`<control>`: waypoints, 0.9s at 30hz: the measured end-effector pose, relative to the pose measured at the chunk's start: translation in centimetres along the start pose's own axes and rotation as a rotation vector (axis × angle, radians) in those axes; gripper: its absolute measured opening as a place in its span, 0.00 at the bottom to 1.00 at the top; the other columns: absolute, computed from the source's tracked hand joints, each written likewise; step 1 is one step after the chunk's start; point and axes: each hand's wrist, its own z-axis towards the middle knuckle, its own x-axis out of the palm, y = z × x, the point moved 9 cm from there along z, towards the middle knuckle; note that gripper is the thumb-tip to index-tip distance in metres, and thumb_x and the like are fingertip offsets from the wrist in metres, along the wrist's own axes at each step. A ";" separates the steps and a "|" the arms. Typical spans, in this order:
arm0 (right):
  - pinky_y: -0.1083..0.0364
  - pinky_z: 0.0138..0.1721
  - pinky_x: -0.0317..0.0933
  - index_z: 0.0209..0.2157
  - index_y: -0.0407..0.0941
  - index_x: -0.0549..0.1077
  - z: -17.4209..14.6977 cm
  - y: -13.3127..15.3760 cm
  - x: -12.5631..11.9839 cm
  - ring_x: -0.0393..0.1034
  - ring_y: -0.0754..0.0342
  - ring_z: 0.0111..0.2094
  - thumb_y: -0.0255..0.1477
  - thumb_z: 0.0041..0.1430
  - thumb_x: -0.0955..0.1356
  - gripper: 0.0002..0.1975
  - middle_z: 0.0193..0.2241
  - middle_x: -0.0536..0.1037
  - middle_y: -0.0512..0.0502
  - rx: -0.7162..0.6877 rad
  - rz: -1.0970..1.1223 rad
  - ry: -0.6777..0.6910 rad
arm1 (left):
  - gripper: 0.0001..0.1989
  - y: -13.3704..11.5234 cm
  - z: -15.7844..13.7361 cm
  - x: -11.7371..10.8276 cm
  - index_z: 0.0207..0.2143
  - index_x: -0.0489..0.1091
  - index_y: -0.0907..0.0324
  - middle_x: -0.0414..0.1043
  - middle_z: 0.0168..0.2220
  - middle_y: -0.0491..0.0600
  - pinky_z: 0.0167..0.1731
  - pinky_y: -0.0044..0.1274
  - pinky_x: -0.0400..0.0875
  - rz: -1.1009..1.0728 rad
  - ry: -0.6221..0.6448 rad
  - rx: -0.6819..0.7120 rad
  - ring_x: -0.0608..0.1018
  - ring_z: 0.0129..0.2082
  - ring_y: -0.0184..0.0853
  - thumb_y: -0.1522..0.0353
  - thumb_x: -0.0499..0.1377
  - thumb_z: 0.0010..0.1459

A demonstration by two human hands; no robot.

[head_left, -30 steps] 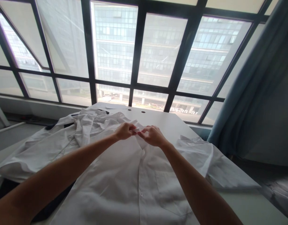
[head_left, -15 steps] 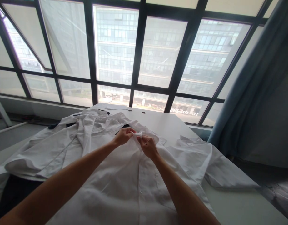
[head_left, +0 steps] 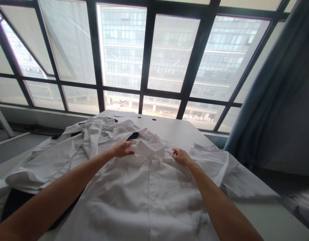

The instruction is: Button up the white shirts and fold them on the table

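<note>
A white button-up shirt [head_left: 134, 190] lies front side up before me, its collar [head_left: 154, 149] at the far end and its button placket running down the middle. My left hand [head_left: 123, 149] is beside the collar on the left, over the shoulder area, with thumb and fingers apart and nothing between them. To the right of the collar is my right hand [head_left: 181, 156], near the other shoulder, its fingers loosely curled and apart. Whether the fingertips touch the cloth is hard to tell. The right sleeve side [head_left: 245, 180] spreads over the table.
More crumpled white shirts [head_left: 94, 134] are heaped on the left, with dark cloth [head_left: 21, 204] under them. The white table [head_left: 174, 129] reaches toward large windows [head_left: 121, 50]. A blue-grey curtain [head_left: 267, 100] hangs at the right.
Both hands have let go of the collar and moved apart, the left to the left and the right to the right. The collar now lies on the shirt.
</note>
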 end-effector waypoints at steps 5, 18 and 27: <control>0.57 0.41 0.61 0.40 0.43 0.80 -0.7 -0.1 -0.2 0.74 0.50 0.43 0.34 0.59 0.69 0.12 0.41 0.81 0.42 0.032 -0.175 0.084 | 0.19 1.8 -0.2 0.2 0.31 0.74 0.59 0.76 0.43 0.57 0.53 0.36 0.65 0.143 0.051 -0.056 0.76 0.47 0.50 0.52 0.59 0.54; 0.54 0.32 0.53 0.43 0.44 0.71 -0.9 -0.3 -12.6 0.71 0.47 0.34 0.34 0.66 0.62 0.11 0.33 0.78 0.41 0.081 -0.166 -0.475 | 0.16 2.8 0.0 -11.5 0.39 0.73 0.57 0.77 0.40 0.53 0.39 0.28 0.68 0.399 -0.372 -0.152 0.78 0.40 0.43 0.57 0.52 0.64; 0.37 0.62 0.41 0.60 0.36 0.65 -0.3 2.7 -7.1 0.55 0.37 0.63 0.33 0.67 0.60 0.24 0.59 0.66 0.26 0.241 -0.361 -0.303 | 0.17 1.3 0.6 -7.4 0.51 0.73 0.64 0.73 0.52 0.62 0.54 0.40 0.60 0.506 -0.275 -0.261 0.71 0.54 0.52 0.67 0.54 0.62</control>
